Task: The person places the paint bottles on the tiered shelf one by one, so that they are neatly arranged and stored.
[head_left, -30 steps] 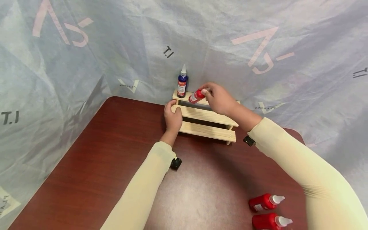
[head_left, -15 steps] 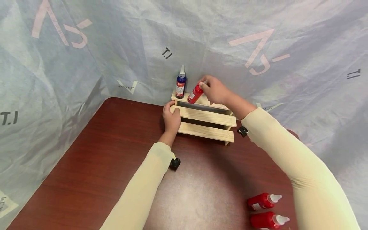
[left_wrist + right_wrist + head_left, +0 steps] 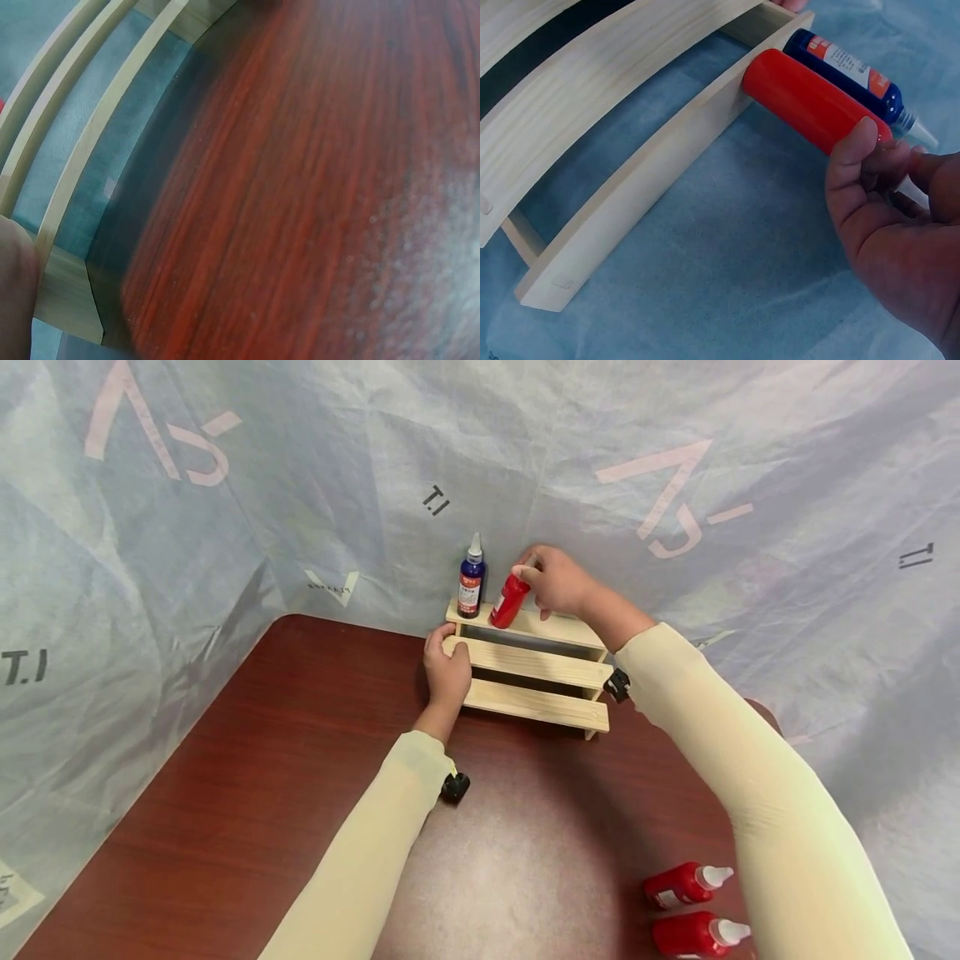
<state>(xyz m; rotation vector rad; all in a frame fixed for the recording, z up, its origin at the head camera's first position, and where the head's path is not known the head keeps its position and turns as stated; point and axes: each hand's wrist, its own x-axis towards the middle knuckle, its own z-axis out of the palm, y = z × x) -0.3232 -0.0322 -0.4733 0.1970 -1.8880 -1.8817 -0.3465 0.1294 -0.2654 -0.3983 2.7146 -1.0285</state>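
My right hand point(image 3: 558, 581) pinches a red squeeze bottle point(image 3: 510, 602) near its neck, tilted, with its base at the top step of a wooden tiered rack point(image 3: 540, 664). In the right wrist view the red bottle point(image 3: 810, 97) lies close beside the blue bottle point(image 3: 847, 71); I cannot tell whether its base fully rests on the step. The blue bottle point(image 3: 470, 585), with a white nozzle and an orange-and-white label, stands upright at the top step's left end. My left hand point(image 3: 447, 672) grips the rack's left end, thumb on the middle step.
Two more red squeeze bottles point(image 3: 681, 885) with white nozzles lie on their sides at the table's front right. The dark red wooden table point(image 3: 300, 735) backs onto a grey printed sheet point(image 3: 300, 485) behind the rack.
The red bottle has swung from strongly slanted to more upright as my right hand moved slightly left and up. My left hand keeps its place on the rack.
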